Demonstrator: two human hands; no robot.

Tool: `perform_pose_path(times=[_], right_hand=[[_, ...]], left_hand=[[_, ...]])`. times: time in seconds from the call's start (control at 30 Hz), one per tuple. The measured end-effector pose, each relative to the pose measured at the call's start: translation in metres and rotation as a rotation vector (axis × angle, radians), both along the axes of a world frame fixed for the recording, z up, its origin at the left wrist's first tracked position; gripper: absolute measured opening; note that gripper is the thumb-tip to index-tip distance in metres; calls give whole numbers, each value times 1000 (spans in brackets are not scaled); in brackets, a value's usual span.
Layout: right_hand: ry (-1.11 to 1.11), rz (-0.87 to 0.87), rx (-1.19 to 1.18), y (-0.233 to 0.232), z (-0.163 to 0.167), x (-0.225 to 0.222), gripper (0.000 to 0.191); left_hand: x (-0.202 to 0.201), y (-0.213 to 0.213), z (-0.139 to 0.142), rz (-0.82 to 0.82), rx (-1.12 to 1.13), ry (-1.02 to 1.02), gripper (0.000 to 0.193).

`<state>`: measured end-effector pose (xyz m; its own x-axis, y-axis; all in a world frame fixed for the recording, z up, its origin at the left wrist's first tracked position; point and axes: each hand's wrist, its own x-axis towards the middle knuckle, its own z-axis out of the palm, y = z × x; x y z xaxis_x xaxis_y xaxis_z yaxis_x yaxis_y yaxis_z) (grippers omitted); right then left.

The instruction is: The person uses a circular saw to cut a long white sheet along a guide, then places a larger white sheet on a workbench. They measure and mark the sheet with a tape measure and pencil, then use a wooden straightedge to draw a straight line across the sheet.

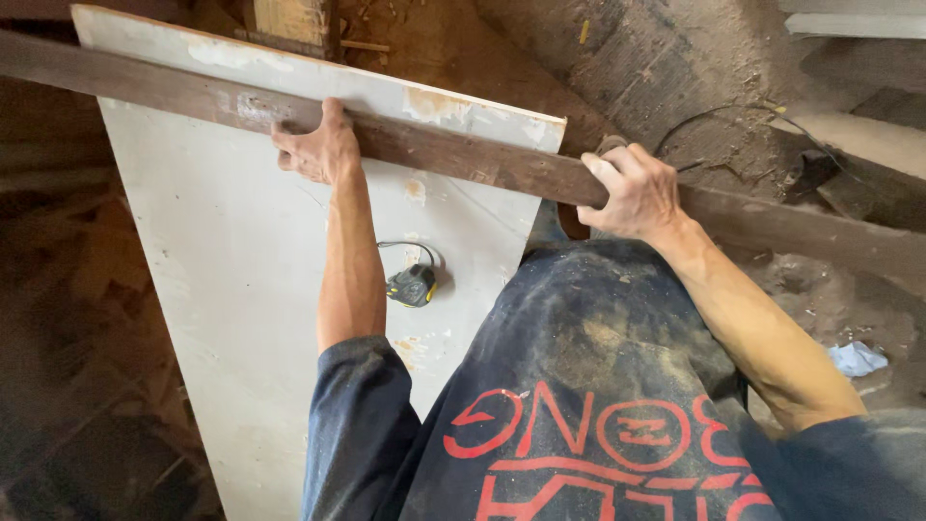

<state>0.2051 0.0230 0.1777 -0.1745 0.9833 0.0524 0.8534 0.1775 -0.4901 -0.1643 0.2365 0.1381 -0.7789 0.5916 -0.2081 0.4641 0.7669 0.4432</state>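
Note:
A long dark wooden plank point(453, 154) lies across the far end of a pale grey board point(231, 289). My left hand point(313, 145) grips the plank where it crosses the board, fingers curled over its far edge. Further right, past the board's edge, my right hand point(632, 191) grips the same plank. A small yellow and black tape measure point(412, 286) with a cord loop rests on the board, just right of my left forearm.
Dusty dirt ground point(675, 68) with a thin dark cable point(714, 121) lies beyond the plank. A pale blue scrap point(857, 358) sits at the right. A wooden block point(289, 24) stands past the board's far end. Dark floorboards point(77, 367) run along the left.

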Motion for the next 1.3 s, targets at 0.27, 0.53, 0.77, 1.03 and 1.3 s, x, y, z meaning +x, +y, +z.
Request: perform_pose_path(times=[0.27, 0.53, 0.77, 1.03, 1.3], right_hand=[[38, 7, -99, 3, 4, -13, 64], [71, -77, -240, 0, -6, -13, 48], [221, -205, -569, 31, -26, -13, 29], [381, -172, -521, 31, -42, -4, 28], [427, -214, -606, 32, -32, -7, 24]], left_hand=[[-5, -9, 7, -16, 61, 32, 97], [-7, -10, -7, -56, 179, 139, 92], [5, -5, 17, -2, 146, 89, 92], [-1, -10, -8, -88, 184, 160, 84], [-8, -11, -8, -74, 98, 23, 88]])
